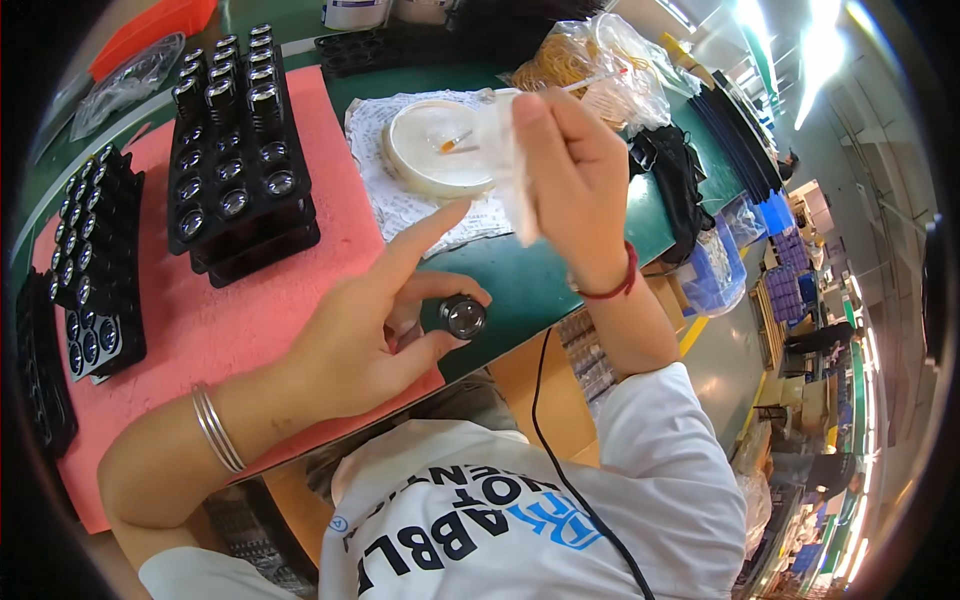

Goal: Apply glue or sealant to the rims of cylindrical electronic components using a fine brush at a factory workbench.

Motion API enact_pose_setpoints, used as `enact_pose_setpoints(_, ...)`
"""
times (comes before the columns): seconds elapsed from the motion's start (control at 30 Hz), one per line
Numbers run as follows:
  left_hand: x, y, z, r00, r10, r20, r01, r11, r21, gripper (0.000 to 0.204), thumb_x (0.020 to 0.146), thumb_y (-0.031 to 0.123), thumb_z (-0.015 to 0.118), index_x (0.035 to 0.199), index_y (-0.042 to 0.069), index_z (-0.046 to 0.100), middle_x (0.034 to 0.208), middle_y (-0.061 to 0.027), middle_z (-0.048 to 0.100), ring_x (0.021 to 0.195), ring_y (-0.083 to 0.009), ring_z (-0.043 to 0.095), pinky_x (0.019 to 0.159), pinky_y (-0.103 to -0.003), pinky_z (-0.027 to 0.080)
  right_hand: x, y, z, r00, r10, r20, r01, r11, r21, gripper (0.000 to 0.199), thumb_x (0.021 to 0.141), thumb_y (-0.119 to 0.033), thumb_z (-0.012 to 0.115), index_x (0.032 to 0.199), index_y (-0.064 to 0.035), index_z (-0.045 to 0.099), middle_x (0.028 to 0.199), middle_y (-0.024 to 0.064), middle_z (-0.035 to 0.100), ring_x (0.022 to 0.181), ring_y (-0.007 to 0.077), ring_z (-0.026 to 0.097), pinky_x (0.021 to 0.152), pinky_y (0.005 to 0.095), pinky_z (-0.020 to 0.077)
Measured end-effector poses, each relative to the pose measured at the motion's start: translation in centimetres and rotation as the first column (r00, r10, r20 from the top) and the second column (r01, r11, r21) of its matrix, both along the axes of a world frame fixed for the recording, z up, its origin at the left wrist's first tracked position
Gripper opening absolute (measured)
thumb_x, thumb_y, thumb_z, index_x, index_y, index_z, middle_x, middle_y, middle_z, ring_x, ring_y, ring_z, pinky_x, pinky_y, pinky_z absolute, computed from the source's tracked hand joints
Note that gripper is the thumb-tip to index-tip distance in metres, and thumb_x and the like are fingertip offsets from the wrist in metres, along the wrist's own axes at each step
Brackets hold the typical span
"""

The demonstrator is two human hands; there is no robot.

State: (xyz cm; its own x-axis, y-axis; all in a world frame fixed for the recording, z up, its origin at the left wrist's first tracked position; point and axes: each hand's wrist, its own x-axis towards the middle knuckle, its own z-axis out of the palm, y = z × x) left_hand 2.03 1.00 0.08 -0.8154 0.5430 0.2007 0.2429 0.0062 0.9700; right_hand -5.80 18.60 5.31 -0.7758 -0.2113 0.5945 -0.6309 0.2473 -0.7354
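My left hand (350, 335) pinches a small black-rimmed lens (464, 316) between thumb and fingers, its glass face showing, while the index finger points out toward the dish. Higher up, my right hand (580, 185) is closed on a thin white wipe (507, 165) that hangs down beside its fingers. A slim white stick (597, 82) shows just behind this hand; whether the fingers hold it too I cannot tell. Left of the wipe, a round white dish (400, 165) rests on a printed white cloth (372, 203), with a small orange-and-white piece (455, 143) inside.
Black trays of upright lenses (232, 200) stand on a pink mat (345, 235) to the left, with another stack (100, 230) beyond. A clear bag of yellow bands (565, 60) lies at the back. A black cable (541, 385) runs over my shirt. The green table's edge is close.
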Motion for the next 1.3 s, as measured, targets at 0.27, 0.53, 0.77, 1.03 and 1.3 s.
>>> enact_pose_setpoints(0.27,0.0,0.1,0.1,0.992,0.109,-0.068,-0.109,0.994,0.000,0.080,0.075,-0.009,0.058,0.142,0.011,0.019,0.100,-0.0038,0.064,0.051,-0.0004,0.030,0.049,-0.015,0.030,3.2,2.9,0.3,0.980,0.032,0.194,-0.053,0.993,0.107,0.017,0.083,-0.003,0.048,0.100,-0.0024,0.052,0.065,0.0046,0.053,0.060,0.0080,0.052,0.055,0.0222,0.0403)
enact_pose_setpoints(0.53,0.1,0.1,0.0,0.983,0.135,-0.122,-0.138,0.990,-0.012,0.078,0.074,-0.007,0.061,0.140,0.010,0.023,0.099,-0.0023,0.064,0.050,-0.0012,0.030,0.049,-0.015,0.031,5.5,4.0,1.2,0.957,0.094,-0.275,0.089,0.805,0.586,0.021,0.074,0.007,0.052,0.092,-0.0028,0.057,0.080,0.0114,0.054,0.060,0.0258,0.053,0.055,0.0312,0.0428)
enact_pose_setpoints(0.77,0.3,0.1,0.1,0.977,0.139,-0.162,-0.147,0.988,-0.040,0.076,0.075,-0.006,0.062,0.139,0.011,0.025,0.100,-0.0035,0.065,0.048,-0.0018,0.032,0.048,-0.016,0.032,6.8,4.2,1.2,0.979,0.051,-0.199,0.097,0.736,0.670,0.025,0.073,0.006,0.055,0.096,-0.0026,0.056,0.092,0.0129,0.058,0.067,0.0288,0.060,0.056,0.0347,0.0465)
enact_pose_setpoints(1.03,0.5,-0.2,0.3,0.975,0.134,-0.179,-0.151,0.985,-0.088,0.081,0.070,-0.005,0.064,0.139,0.017,0.026,0.102,-0.0058,0.065,0.049,-0.0114,0.050,0.050,-0.024,0.043,7.1,3.6,1.9,0.974,0.227,-0.003,-0.179,0.774,0.607,0.041,0.070,-0.003,0.068,0.110,-0.0060,0.059,0.082,0.0111,0.064,0.066,0.0258,0.064,0.059,0.0295,0.0503)
enact_pose_setpoints(1.3,0.9,-0.1,0.4,0.969,0.088,-0.232,-0.109,0.991,-0.079,0.080,0.071,-0.004,0.064,0.139,0.018,0.027,0.097,-0.0066,0.067,0.049,-0.0131,0.051,0.050,-0.025,0.044,5.7,5.1,1.7,0.862,0.274,0.426,-0.433,0.835,0.340,0.033,0.075,0.002,0.065,0.107,-0.0047,0.063,0.092,0.0073,0.065,0.084,0.0165,0.063,0.076,0.0253,0.0467)
